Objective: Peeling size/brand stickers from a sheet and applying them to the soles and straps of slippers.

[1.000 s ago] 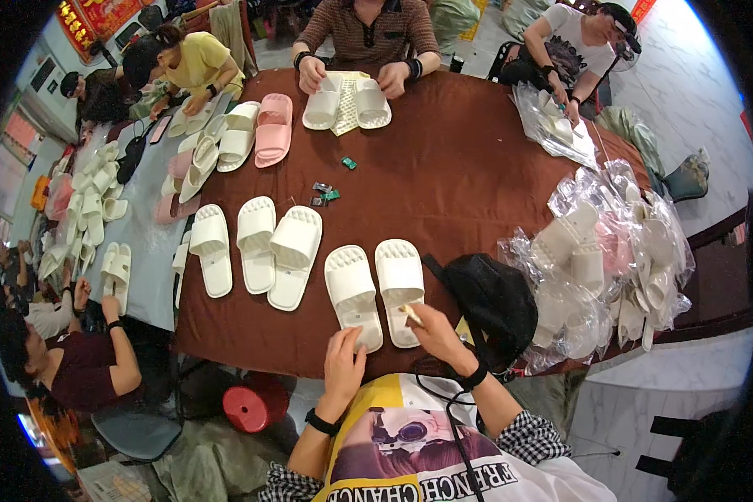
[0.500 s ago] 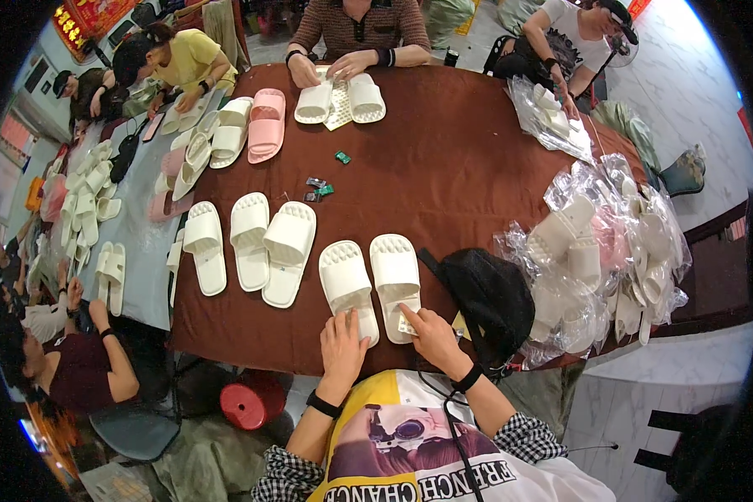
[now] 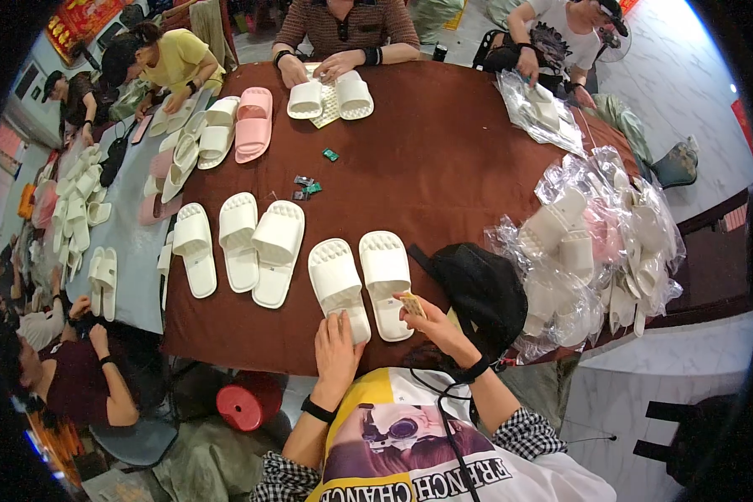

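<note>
Black lettering point(image 3: 427, 488) is printed on the white-and-yellow shirt point(image 3: 418, 456). On the brown cloth-covered table point(image 3: 427, 167), the heel of the left white open-toed slipper point(image 3: 339, 280) is touched by the left hand point(image 3: 337, 347), its fingers loosely extended. A small yellowish sheet point(image 3: 412, 306) is pinched by the right hand point(image 3: 433, 325) at the matching white slipper point(image 3: 385, 272).
</note>
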Demonstrator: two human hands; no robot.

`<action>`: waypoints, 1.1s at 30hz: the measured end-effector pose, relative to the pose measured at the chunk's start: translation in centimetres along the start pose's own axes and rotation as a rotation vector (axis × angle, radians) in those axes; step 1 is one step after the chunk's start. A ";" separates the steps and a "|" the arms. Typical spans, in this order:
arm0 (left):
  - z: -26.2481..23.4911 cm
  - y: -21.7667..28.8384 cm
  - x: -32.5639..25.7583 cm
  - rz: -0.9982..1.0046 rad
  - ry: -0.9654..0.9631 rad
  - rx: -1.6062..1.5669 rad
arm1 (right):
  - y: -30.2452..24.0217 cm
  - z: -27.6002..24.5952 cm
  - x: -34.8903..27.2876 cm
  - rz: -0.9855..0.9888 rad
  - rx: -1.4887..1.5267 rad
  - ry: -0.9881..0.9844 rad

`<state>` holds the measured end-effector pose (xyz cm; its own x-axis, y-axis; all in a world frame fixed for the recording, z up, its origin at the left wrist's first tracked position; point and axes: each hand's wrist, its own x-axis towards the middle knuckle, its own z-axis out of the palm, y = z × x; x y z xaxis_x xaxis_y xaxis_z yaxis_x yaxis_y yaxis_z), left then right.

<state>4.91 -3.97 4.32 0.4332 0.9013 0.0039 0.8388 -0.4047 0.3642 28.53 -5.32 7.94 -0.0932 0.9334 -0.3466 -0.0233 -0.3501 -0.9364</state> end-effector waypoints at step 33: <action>0.2 0.3 0.3 -0.019 0.047 0.060 | -2.9 0.6 -0.7 0.137 0.950 -0.389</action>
<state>5.40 -3.84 4.28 0.4019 0.9147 0.0413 0.8657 -0.3943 0.3083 28.02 -5.05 10.91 -0.4660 0.8495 -0.2474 -0.7481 -0.5276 -0.4026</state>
